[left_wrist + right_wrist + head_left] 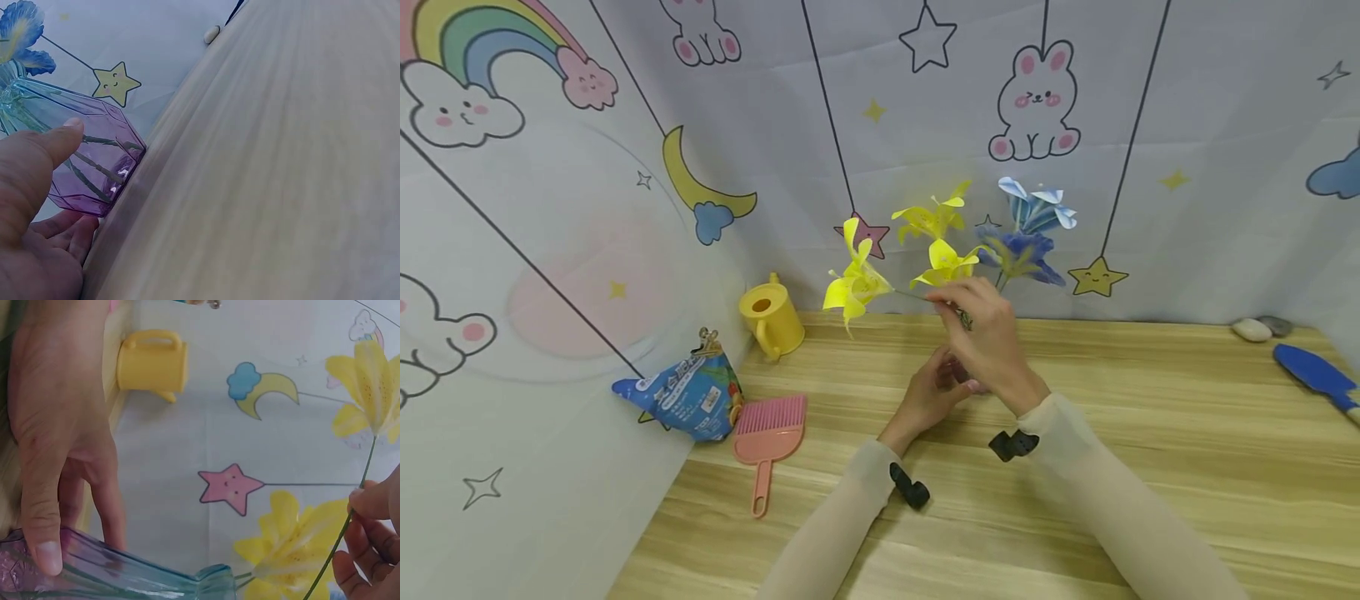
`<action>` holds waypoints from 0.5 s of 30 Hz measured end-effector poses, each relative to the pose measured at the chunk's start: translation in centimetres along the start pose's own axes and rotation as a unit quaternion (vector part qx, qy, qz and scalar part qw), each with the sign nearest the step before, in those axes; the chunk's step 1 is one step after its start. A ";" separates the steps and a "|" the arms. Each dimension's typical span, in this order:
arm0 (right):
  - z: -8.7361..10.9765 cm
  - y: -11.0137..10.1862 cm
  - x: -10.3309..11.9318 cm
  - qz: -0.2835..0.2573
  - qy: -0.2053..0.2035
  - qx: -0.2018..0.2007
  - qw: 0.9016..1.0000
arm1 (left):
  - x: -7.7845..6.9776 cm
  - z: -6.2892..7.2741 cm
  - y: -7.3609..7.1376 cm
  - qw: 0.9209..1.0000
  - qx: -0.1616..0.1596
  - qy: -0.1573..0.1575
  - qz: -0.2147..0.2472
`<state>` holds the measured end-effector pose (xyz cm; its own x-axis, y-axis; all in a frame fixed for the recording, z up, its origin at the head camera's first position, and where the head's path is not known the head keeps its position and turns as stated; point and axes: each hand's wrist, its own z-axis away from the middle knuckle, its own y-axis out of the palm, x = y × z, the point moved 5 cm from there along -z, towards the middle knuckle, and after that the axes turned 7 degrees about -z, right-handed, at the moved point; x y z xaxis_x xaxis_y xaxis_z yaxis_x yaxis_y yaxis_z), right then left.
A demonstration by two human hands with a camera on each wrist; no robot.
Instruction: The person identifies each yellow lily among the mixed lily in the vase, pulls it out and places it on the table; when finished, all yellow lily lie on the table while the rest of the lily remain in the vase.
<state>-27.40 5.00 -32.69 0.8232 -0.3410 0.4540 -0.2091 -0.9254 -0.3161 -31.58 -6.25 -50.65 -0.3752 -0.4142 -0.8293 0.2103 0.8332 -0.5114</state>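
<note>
My left hand (927,396) holds a clear faceted glass vase (103,159), purple-pink at the base and blue-green at the neck. In the left wrist view its thumb lies on the vase's side, and several stems show through the glass. Above the vase, my right hand (983,337) pinches the thin green stem (338,540) of a yellow lily (856,283), whose bloom points left. Two more yellow lilies (946,263) stand behind the right hand, beside a pale blue flower (1036,208) and a darker blue flower (1030,257). In the head view my hands mostly hide the vase.
At the left stand a yellow watering can (772,321) and a blue bag (696,396) with a clip. Near them lies a pink dustpan with brush (770,437). Stones (1252,330) and a blue shovel (1311,368) lie far right. A printed cloth (760,100) backs the table.
</note>
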 end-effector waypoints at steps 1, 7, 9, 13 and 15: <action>0.1 -0.3 0.0 -0.001 0.005 -0.003 1.000 | 0.0 0.0 0.0 1.000 0.000 -0.004 -0.001; 1.1 -2.3 -0.2 0.010 0.023 -0.017 1.000 | 0.3 0.0 0.1 1.000 -0.004 -0.028 0.008; 1.5 -3.1 -0.4 0.021 0.026 -0.024 0.999 | 0.4 0.0 0.1 1.000 -0.007 -0.030 0.007; 2.2 -4.9 -0.9 0.038 0.032 -0.046 0.998 | 0.5 -0.1 0.2 0.999 -0.012 -0.034 0.009; 2.5 -5.8 -1.1 0.046 0.034 -0.061 0.997 | 0.5 -0.1 0.3 0.999 -0.014 -0.035 0.012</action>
<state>-25.75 11.18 -33.41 0.7611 -0.4313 0.4845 -0.3471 -0.9018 -0.2574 -31.82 -6.21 -51.18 -0.3069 -0.4174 -0.8553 0.1935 0.8526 -0.4855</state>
